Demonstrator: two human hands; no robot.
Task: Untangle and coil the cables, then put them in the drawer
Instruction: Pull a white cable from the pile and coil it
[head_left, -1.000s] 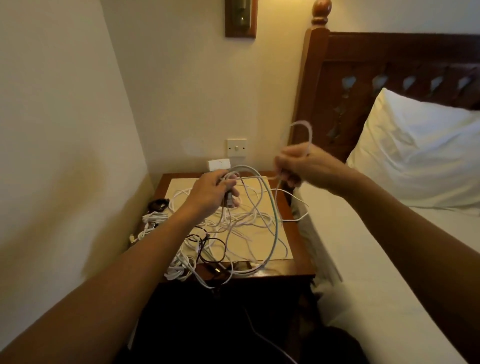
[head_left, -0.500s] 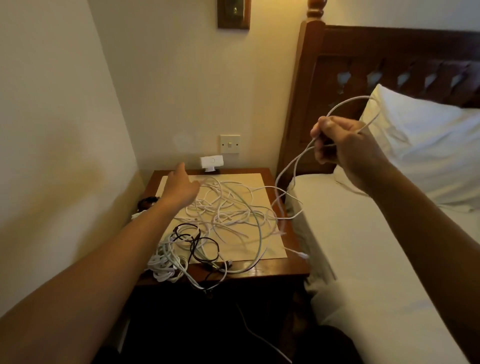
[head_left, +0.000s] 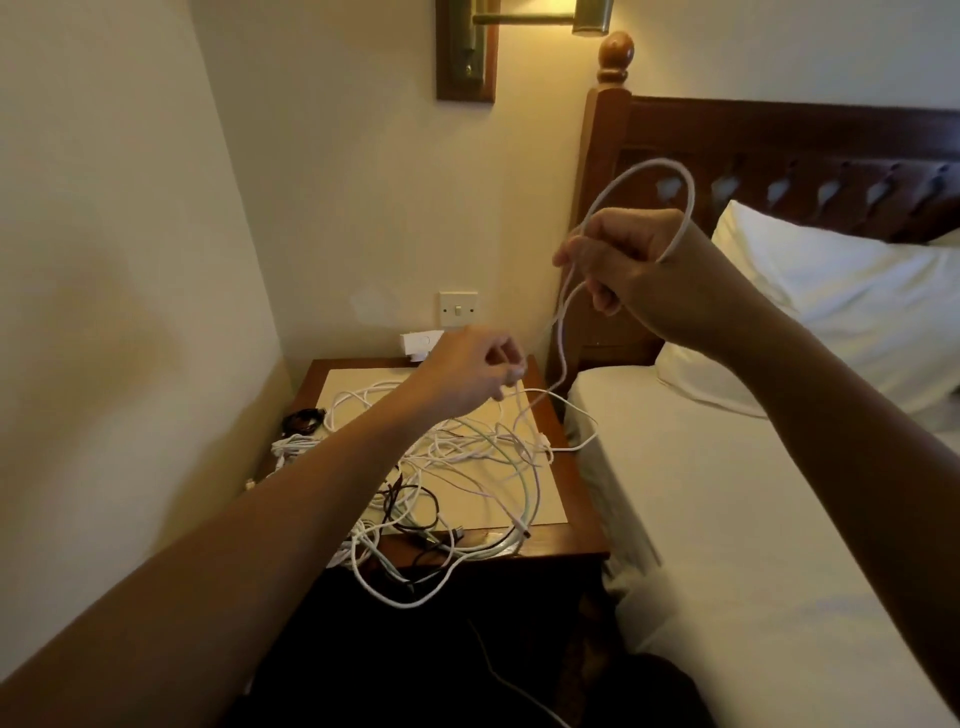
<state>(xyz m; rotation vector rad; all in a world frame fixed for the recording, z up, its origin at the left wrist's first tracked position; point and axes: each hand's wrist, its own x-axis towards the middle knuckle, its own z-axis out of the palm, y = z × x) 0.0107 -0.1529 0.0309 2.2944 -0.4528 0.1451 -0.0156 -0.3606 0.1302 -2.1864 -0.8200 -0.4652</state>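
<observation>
Right hand: the right hand (head_left: 639, 265), upper right of centre in the frame, is clenched round a white cable (head_left: 563, 312), with one loop standing up above the knuckles.
Left hand: the left hand (head_left: 467, 379) is lower and nearer the centre of the frame, just above the back of the counter (head_left: 582, 530). Its fingers are curled at a white strand but blurred, so I cannot tell whether they pinch it.
Cable in hand: from the right hand it drops almost straight down, passes just right of the left hand, and runs into the tangle (head_left: 467, 462).
Tangle: mostly white strands with a black cable (head_left: 410, 499) among them, spread over the counter. A few loops hang off the front edge.
Already bundled: a white bundle (head_left: 293, 447) lies at the counter's left edge, apart from the tangle.
Drawer: not seen; the front below the counter is dark.
Step, as I judge it: drawing one cable free and starting to coil it. Most of the task remains.
Key relation: the free length lies below and left of the right hand, with its long axis near vertical. The left hand is the nearer one to feed it up.
Risk: pulling upward may drag other strands toward the bed (head_left: 727, 519) on the right.
</observation>
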